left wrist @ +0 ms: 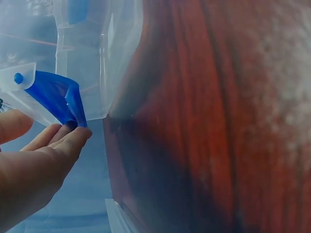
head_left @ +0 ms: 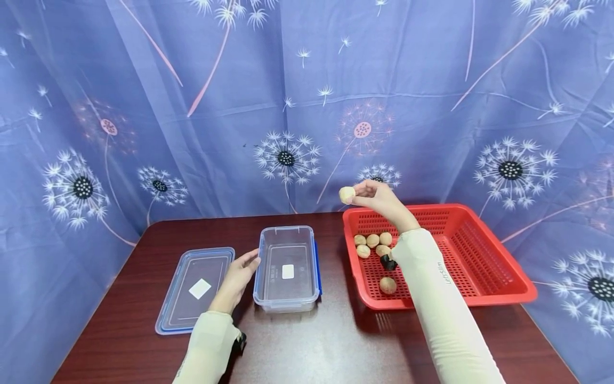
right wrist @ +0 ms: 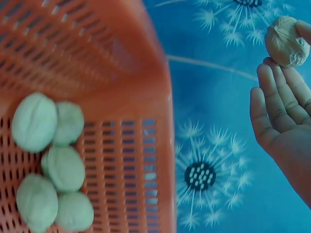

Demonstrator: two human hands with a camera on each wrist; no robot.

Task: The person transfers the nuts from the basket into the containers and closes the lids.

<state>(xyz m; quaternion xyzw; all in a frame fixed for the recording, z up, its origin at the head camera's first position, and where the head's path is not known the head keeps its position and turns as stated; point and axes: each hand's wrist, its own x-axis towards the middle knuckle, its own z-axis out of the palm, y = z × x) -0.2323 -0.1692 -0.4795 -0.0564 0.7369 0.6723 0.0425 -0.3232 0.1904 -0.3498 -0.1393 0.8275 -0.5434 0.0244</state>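
While L grip, loose, touches box | R grip pinches walnut nr red bskt

The desk is dark reddish brown, its top streaked with wood grain and its far left corner rounded; a pale sheen spreads over the near middle. On the left, a clear lid with a blue-lined edge lies flat, a white label turned diagonally on it. Right of it, near the far edge, a clear rectangular container stands upright, open at the top. A large red perforated basket stands on the right, apart from the container.
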